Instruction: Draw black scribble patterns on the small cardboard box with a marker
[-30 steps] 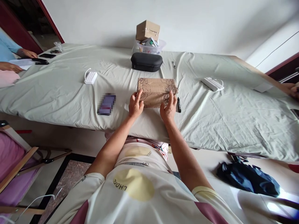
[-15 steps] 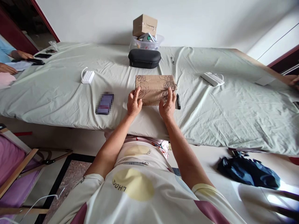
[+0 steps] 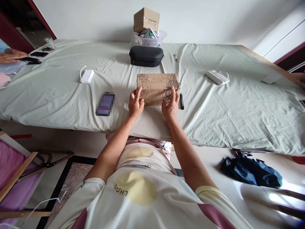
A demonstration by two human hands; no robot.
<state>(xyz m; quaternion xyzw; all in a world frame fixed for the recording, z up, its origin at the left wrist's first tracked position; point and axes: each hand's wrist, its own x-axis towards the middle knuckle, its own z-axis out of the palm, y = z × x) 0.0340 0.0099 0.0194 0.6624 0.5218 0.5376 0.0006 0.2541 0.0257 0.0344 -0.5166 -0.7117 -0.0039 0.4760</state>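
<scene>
I see a brown corrugated cardboard box [image 3: 157, 90], oblong, its long side running crosswise between the left fingers [image 3: 137, 94] and the right fingers [image 3: 172, 93], which hold it at either end. It sits flat, top face stretching away beyond the fingertips, and front face dropping towards me between the thumbs. On my feed the top looks closed. Dark looping scribbles cluster towards the corners: one patch beyond each set of fingertips at the far edge, others right at the fingertips and spilling down the front. The middle, midway between both sets of fingers, is mostly plain. I can't make out its underside.
</scene>
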